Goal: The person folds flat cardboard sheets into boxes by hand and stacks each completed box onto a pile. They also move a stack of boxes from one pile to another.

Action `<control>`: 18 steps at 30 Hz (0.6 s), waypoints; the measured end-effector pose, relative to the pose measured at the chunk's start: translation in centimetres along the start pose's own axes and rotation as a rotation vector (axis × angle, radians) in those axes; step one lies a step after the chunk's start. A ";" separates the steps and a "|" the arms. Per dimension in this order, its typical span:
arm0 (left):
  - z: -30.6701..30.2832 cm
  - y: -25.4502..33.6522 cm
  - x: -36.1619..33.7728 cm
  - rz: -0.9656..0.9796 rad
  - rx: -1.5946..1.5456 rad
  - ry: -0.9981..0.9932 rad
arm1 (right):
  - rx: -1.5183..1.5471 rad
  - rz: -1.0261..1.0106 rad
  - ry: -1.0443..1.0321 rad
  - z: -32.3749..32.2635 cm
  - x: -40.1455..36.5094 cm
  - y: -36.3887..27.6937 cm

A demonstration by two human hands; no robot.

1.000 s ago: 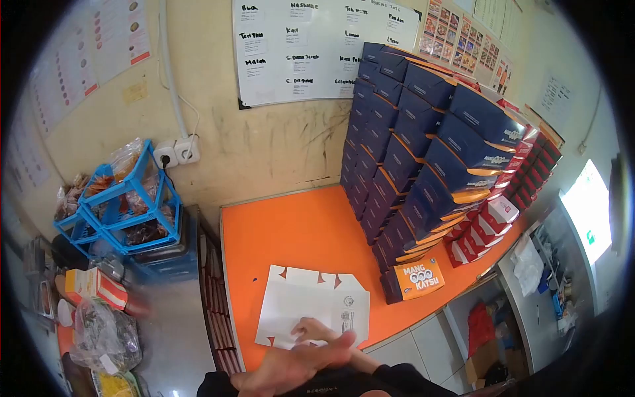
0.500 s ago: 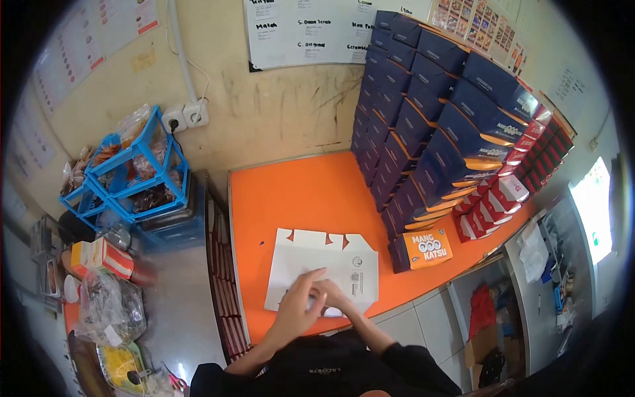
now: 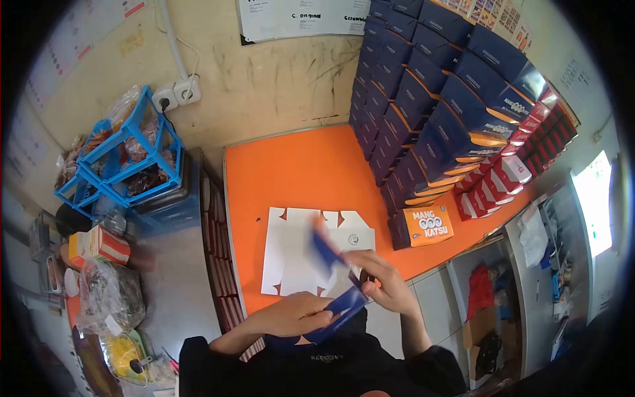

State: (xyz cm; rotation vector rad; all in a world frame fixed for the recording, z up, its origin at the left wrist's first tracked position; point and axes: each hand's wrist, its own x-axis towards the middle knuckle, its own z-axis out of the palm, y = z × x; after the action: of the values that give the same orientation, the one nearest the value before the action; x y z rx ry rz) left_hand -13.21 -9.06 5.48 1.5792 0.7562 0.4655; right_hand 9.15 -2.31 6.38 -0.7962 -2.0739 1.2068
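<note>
A dark-blue cardboard food box, partly folded with white inside, is held close to my body over the table's front edge. My left hand is closed on its near left side, thumb on the blue outside. On the other side, my right hand pinches the box by its right end. One raised flap with blue and orange on it is smeared by motion. Beneath and beyond the hands, a flat unfolded carton lies white side up on the orange table, its slots cut along the edges.
Tall stacks of folded blue boxes stand at the right back, with a single orange-fronted box before them. Red and white boxes sit farther right. To the left are a blue basket rack and a metal counter with plastic bags.
My hands were together over the flat carton; now they are apart and nearer my body, gripping a blue box being bent into shape. The camera view has tilted down slightly.
</note>
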 end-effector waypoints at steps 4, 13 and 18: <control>-0.2 0.3 -1.1 0.028 -0.161 -0.092 | 0.166 -0.250 -0.313 -2.3 1.0 -2.6; -0.6 2.7 -1.0 -0.247 -0.201 0.163 | -0.570 -0.455 -0.197 -1.6 3.0 -7.7; 0.9 2.3 0.9 0.280 -0.535 0.458 | -0.588 -0.713 0.111 -0.4 3.7 -6.9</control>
State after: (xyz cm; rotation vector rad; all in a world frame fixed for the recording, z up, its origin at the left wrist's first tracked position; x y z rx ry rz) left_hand -11.45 -9.12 7.46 1.0802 0.6735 1.1609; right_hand 5.74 -2.09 13.44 -0.2791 -2.3332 0.1661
